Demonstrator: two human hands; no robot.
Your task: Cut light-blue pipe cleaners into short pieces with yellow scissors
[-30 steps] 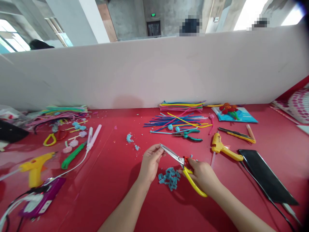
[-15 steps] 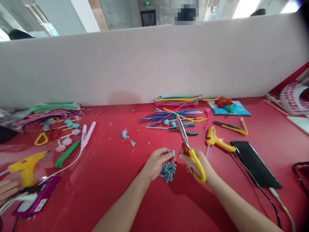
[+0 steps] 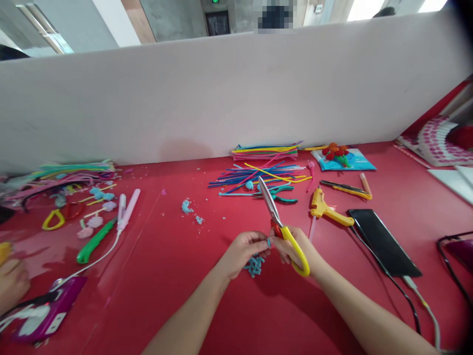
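My right hand (image 3: 295, 249) grips yellow-handled scissors (image 3: 281, 224) by the handle, blades closed and pointing up and away. My left hand (image 3: 242, 252) is curled right beside it, pinching a small light-blue pipe-cleaner piece (image 3: 269, 242) between fingertips. Under both hands lies a little heap of short blue pipe-cleaner pieces (image 3: 254, 265) on the red table (image 3: 177, 276).
Loose coloured pipe cleaners (image 3: 258, 175) and a stacked bundle (image 3: 264, 149) lie behind, with green pliers (image 3: 283, 194). A yellow glue gun (image 3: 325, 209) and black phone (image 3: 382, 241) are at right. Another person's hand (image 3: 11, 283) shows at far left near a purple power strip (image 3: 48, 313).
The scissors swung from lying flat toward the left to pointing up and away. My left hand pulled back from the blade tip to a blue piece above the heap. The view drifted.
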